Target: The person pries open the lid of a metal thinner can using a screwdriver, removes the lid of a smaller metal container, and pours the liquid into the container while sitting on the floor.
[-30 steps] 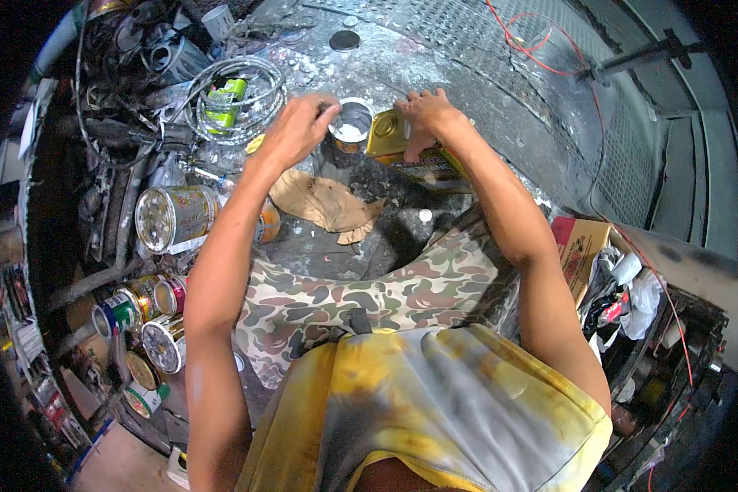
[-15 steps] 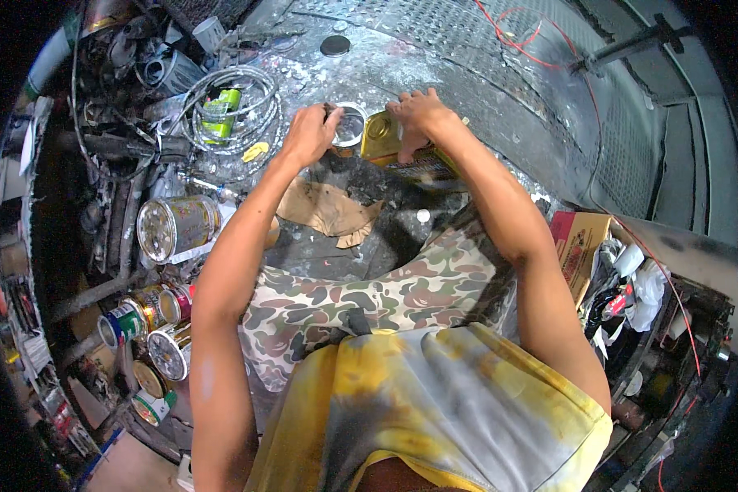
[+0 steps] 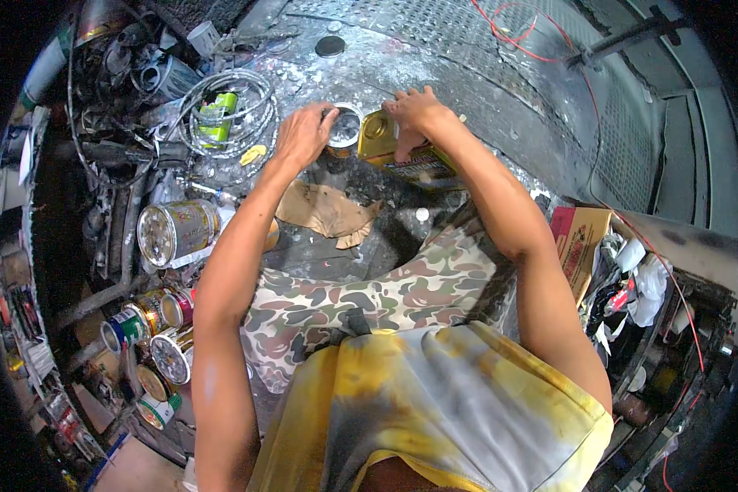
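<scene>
My left hand (image 3: 305, 135) is closed at the left rim of a small open metal can (image 3: 347, 125), thumb and forefinger pinched there. A small dark patch shows between those fingertips, too small to make out. Greyish contents show inside the can. Just to its right lies a yellow rectangular tin (image 3: 375, 135), tipped over so that its top with a round opening faces the can. My right hand (image 3: 419, 121) grips this tin from above, fingers over the far side and thumb on the near side. Whether anything flows from the tin I cannot tell.
A torn piece of brown paper (image 3: 328, 211) lies before my knees. At left are a coiled hose (image 3: 258, 102) around a green container (image 3: 216, 119), a large paint can (image 3: 172, 232) and several smaller cans. A cardboard box (image 3: 580, 246) stands right. A dark round lid (image 3: 330, 46) lies farther off.
The view has shifted slightly. Both hands keep their grips, and the can and the tin stay side by side with little visible change.
</scene>
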Demonstrator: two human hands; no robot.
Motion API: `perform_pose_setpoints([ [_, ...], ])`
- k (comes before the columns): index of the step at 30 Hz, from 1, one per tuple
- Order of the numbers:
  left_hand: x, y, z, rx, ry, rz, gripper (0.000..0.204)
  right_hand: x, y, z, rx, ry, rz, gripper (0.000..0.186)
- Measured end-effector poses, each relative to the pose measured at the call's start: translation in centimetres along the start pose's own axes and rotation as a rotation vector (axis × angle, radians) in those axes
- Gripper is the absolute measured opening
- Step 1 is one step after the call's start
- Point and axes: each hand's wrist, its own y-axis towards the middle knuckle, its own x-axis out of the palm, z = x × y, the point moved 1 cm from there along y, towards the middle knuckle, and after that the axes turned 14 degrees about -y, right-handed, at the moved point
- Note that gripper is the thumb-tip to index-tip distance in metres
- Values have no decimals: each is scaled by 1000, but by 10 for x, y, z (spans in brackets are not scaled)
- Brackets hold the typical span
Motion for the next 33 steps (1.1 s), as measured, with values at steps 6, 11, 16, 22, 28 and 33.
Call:
perform_pose_setpoints([
  [6, 1, 4, -7, 4, -53, -26, 34, -7, -5, -1, -1, 0, -2, 118],
  [11, 0, 5, 14, -76, 71, -59, 32, 1, -7, 3, 11, 5, -20, 117],
  [16, 2, 3, -3, 66, -80, 15, 31, -16, -11, -2, 2, 8, -29, 116],
  [22, -6, 3, 10, -142, -99, -67, 31, -27, -22, -4, 3, 10, -35, 115],
  [28, -4, 3, 2, -59, -45, -4, 29, -9, -10, -1, -1, -18, 36, 108],
  [33, -19, -5, 4, -193, -165, -52, 32, -13, -1, -14, -17, 19, 12, 103],
])
